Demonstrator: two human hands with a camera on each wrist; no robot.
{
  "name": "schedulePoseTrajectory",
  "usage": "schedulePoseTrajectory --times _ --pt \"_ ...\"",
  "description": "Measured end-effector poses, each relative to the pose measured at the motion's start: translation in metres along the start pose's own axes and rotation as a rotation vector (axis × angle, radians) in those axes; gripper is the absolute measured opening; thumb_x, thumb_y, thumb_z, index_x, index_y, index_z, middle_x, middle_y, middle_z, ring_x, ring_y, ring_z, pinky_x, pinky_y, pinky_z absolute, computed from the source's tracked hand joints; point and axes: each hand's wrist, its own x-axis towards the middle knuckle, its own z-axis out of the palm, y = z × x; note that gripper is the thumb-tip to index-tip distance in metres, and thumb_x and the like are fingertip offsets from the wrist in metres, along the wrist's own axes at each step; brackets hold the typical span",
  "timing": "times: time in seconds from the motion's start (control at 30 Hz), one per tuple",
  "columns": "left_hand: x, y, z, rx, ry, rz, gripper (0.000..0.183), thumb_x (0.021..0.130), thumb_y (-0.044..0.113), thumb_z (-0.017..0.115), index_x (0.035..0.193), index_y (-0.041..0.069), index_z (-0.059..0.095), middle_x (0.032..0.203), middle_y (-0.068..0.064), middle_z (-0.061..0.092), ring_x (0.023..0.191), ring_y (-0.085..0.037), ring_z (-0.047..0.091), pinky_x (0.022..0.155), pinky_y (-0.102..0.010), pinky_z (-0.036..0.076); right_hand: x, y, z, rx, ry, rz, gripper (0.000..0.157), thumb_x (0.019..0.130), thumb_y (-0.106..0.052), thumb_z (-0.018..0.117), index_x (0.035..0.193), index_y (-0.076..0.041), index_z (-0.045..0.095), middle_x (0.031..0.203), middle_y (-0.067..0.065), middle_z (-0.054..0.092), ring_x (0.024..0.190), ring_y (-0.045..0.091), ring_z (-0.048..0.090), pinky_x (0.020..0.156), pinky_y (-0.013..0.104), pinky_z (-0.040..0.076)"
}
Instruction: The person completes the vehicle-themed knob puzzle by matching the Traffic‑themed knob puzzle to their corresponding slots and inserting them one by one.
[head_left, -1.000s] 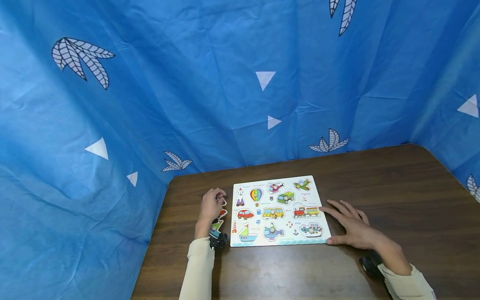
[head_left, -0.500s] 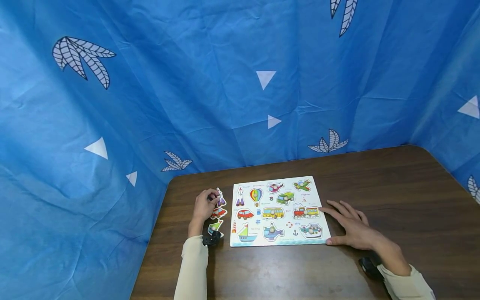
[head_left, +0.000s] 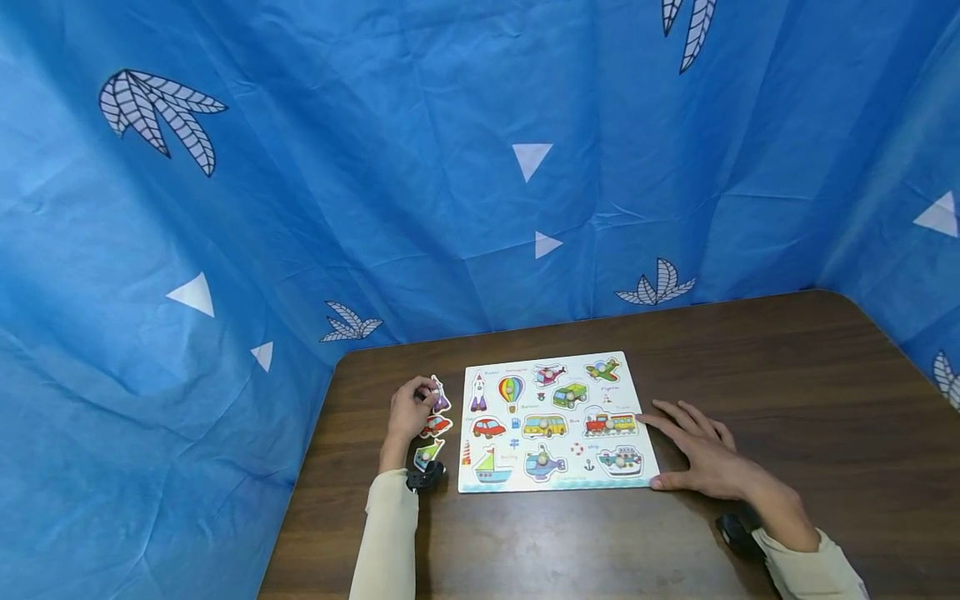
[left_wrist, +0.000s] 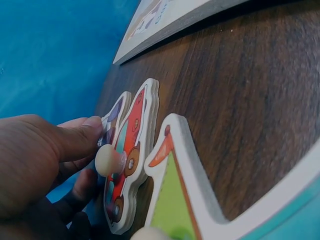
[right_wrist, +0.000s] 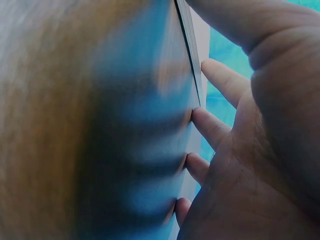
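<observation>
My left hand (head_left: 409,410) is at the rocket puzzle piece (head_left: 441,397), left of the board. In the left wrist view its thumb and curled fingers pinch this rocket piece (left_wrist: 111,120), whose knob is hidden. Nearer to me lie the red car piece (head_left: 436,427) and the sailboat piece (head_left: 429,454); a round knob (left_wrist: 107,161) shows on the car. My right hand (head_left: 705,457) lies with fingers spread, thumb and index fingertip touching the right edge of the white puzzle board (head_left: 525,479). In the right wrist view the other fingertips of this hand (right_wrist: 240,150) rest on the tabletop.
The board carries pictures of vehicles, and several knobbed pieces sit in it, among them the bus (head_left: 545,426), the train (head_left: 610,423) and the ship (head_left: 621,461). A brown wooden table (head_left: 540,550) lies under everything. Blue cloth (head_left: 450,167) hangs behind and at the sides.
My left hand has moved a little left from beside the board, uncovering the rocket, car and sailboat pieces in a column. Over the last half second it stays put. The right hand stays still.
</observation>
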Motion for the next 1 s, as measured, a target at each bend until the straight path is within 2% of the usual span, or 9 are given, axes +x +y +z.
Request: schedulePoseTrajectory --times 0.33,0.73,1.0 --pt "-0.0016 0.0022 0.0022 0.029 0.023 0.000 0.008 0.087 0.004 0.074 0.094 0.005 0.070 0.082 -0.007 0.063 0.064 -0.009 0.048 0.062 -0.024 0.038 0.0004 0.0004 -0.0012 -0.006 0.011 -0.013 0.089 0.074 -0.058 0.080 0.147 -0.023 0.044 0.157 0.019 0.028 0.141 0.054 0.019 0.094 0.071 0.021" --pt "-0.0046 0.0051 0.0017 0.072 0.033 0.013 0.007 0.089 0.007 0.072 0.096 0.005 0.071 0.085 -0.008 0.065 0.071 -0.015 0.053 0.069 -0.032 0.039 0.0010 0.0005 -0.0009 -0.001 0.014 -0.016 0.089 0.075 -0.059 0.079 0.147 -0.022 0.044 0.157 0.020 0.028 0.141 0.054 0.018 0.094 0.071 0.020" --pt "-0.0050 0.0074 0.0015 0.082 0.029 0.017 0.006 0.090 0.008 0.071 0.096 0.006 0.070 0.087 -0.008 0.064 0.069 -0.014 0.051 0.065 -0.030 0.039 0.0003 0.0005 -0.0009 0.002 0.005 -0.010 0.089 0.075 -0.059 0.079 0.148 -0.023 0.043 0.158 0.020 0.028 0.141 0.054 0.017 0.095 0.071 0.020"
